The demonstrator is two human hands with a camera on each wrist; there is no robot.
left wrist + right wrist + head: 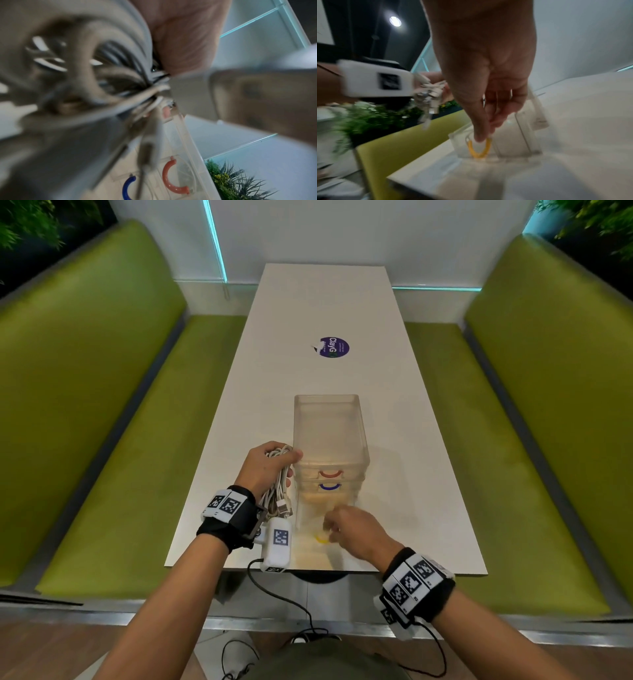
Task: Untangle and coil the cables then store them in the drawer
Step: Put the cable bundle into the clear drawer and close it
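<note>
cables (96, 75) blurred, right hand (356, 530) motion-smeared

- Your left hand (265, 465) has a grip on the coiled white cables (279, 484), right beside the clear drawer unit (330, 440).
- Your right hand (349, 530) is down at the yellow handle (321, 539) of the bottom drawer.
- All of it sits on the white surface (325, 313) between green benches (102, 405).

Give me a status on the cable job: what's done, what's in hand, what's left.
Done, by the look of it: the white cables hang as one gathered bundle in the left hand. In hand: the right hand pinches the yellow handle of the bottom drawer, which stands pulled out from the clear drawer unit. Left: lay the bundle inside and push the drawer shut.
</note>
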